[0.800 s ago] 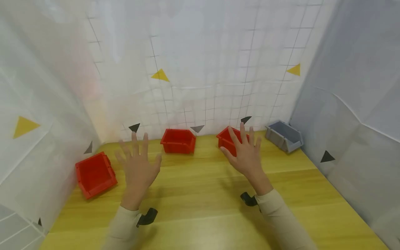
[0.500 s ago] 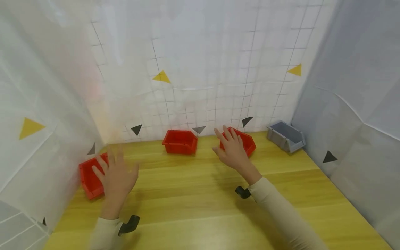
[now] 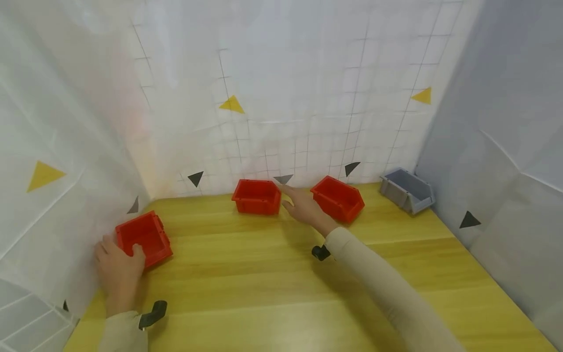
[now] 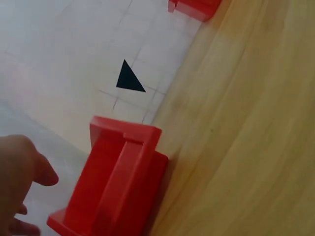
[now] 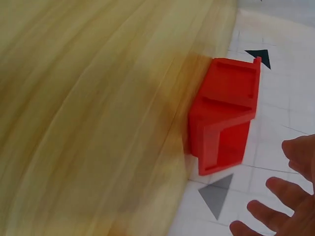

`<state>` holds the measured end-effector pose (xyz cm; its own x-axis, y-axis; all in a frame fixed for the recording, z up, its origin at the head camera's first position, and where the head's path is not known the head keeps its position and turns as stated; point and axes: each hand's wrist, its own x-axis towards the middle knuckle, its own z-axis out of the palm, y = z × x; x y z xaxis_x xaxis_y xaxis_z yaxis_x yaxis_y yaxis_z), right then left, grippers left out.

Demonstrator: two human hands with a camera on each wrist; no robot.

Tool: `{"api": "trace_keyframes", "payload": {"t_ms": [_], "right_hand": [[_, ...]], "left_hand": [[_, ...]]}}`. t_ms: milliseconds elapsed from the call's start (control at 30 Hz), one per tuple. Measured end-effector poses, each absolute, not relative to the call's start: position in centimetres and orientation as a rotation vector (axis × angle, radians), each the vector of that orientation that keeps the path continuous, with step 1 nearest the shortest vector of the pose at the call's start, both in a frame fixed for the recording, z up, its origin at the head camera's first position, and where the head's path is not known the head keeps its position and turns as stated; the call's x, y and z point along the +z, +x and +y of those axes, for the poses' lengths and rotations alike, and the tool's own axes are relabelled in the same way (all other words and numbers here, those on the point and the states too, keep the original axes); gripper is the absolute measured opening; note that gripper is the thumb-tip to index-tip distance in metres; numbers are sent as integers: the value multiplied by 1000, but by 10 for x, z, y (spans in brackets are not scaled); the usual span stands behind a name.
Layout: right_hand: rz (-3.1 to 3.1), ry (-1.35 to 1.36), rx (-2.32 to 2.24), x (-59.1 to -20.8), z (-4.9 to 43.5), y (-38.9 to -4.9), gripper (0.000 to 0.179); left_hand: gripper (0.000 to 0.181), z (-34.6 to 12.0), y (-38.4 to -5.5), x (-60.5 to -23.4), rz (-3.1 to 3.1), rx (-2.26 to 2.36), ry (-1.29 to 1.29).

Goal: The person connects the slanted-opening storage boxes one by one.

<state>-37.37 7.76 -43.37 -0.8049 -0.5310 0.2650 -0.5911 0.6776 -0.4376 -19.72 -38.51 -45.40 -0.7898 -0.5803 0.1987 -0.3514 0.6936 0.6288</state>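
We hold our left hand (image 3: 118, 266), fingers parted, at the left red bin (image 3: 147, 239), seemingly to straddle its left edge; our right hand (image 3: 305, 206), fingers spread, hovers just right of the middle red bin (image 3: 257, 198).

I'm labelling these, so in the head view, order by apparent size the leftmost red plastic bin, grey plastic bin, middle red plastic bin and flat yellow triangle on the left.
1. Leftmost red plastic bin
2. Grey plastic bin and middle red plastic bin: too alike to rank
3. Flat yellow triangle
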Motion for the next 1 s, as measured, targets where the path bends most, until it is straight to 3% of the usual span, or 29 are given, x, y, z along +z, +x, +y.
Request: {"api": "trace_keyframes", "payload": {"t_ms": [300, 533, 767, 1000], "right_hand": [[-2915, 1012, 839, -452, 42, -392, 64], [-2926, 899, 827, -466, 21, -390, 56], [-2898, 837, 788, -469, 17, -395, 5], [-2839, 847, 753, -472, 18, -394, 18]], "left_hand": [[27, -397, -199, -481, -2514, -741, 625], [32, -404, -199, -492, -2532, -723, 636], [27, -406, -201, -498, -2514, -714, 577], [28, -401, -202, -500, -2466, -739, 533]]}}
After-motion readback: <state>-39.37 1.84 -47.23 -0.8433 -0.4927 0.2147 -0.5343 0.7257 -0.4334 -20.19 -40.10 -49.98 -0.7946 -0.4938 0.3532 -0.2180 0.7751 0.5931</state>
